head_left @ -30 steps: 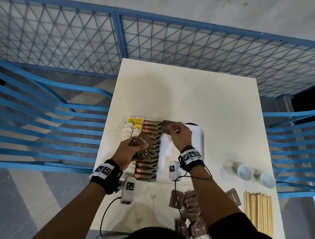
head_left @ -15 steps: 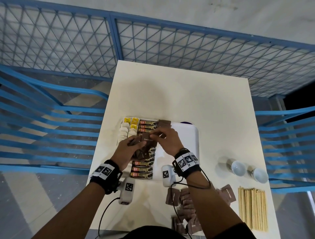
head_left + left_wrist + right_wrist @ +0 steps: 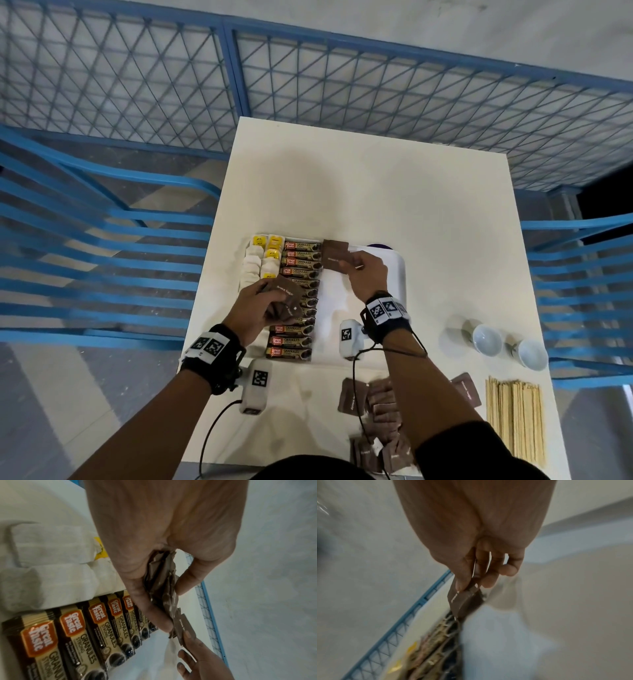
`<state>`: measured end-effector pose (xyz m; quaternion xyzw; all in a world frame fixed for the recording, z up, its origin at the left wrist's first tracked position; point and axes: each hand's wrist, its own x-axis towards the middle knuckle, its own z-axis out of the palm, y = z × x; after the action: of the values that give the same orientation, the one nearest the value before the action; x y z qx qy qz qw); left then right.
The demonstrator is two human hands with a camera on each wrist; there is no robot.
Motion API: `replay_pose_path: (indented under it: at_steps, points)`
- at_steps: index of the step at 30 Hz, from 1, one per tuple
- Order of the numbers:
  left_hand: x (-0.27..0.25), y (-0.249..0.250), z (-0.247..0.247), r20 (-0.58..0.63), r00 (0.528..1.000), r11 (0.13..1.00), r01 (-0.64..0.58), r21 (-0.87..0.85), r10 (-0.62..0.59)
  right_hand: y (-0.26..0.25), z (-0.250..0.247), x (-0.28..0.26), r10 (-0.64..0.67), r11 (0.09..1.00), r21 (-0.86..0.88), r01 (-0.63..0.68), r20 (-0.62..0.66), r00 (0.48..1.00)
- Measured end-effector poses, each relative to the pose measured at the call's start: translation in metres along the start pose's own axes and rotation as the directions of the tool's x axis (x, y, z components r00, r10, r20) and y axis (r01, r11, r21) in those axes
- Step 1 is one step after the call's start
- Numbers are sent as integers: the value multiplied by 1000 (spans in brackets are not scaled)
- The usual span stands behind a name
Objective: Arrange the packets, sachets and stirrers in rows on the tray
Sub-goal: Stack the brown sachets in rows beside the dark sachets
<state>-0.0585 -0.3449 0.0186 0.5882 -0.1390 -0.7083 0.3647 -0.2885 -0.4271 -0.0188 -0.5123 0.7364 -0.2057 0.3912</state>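
Note:
A white tray [image 3: 394,270] holds white and yellow sachets [image 3: 263,260] at its left and a column of coffee granule packets [image 3: 298,308] beside them. My left hand [image 3: 263,305] grips a bunch of brown sugar sachets [image 3: 286,299] over the coffee column; the bunch [image 3: 163,588] shows crumpled between thumb and fingers. My right hand [image 3: 363,274] pinches one brown sachet [image 3: 337,262] at the tray's far end, just below another brown sachet [image 3: 334,245] lying there. In the right wrist view thumb and fingers hold that sachet [image 3: 462,601] by its edge.
A loose pile of brown sachets [image 3: 373,421] lies on the table near its front edge. Wooden stirrers [image 3: 515,418] lie in a bundle at the front right, with two white cups [image 3: 507,346] behind them. Blue railings surround the table [image 3: 376,188].
My right hand drew a brown sachet from the bunch in my left hand and carried it away to the tray's far end beside the first one. The left hand stayed put.

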Motion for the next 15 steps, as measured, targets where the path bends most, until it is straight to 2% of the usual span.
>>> replay_pose_path:
  at_steps: [5, 15]
  points:
    - [5, 2, -3, 0, 1000, 1000, 16, 4, -16, 8, 5, 12, 69, 995, -65, -69, 1, 998]
    - [12, 3, -3, -8, 1000, 1000, 12, -2, -12, -1, 11, 9, 153, 988, 27, -151, -77, 985]
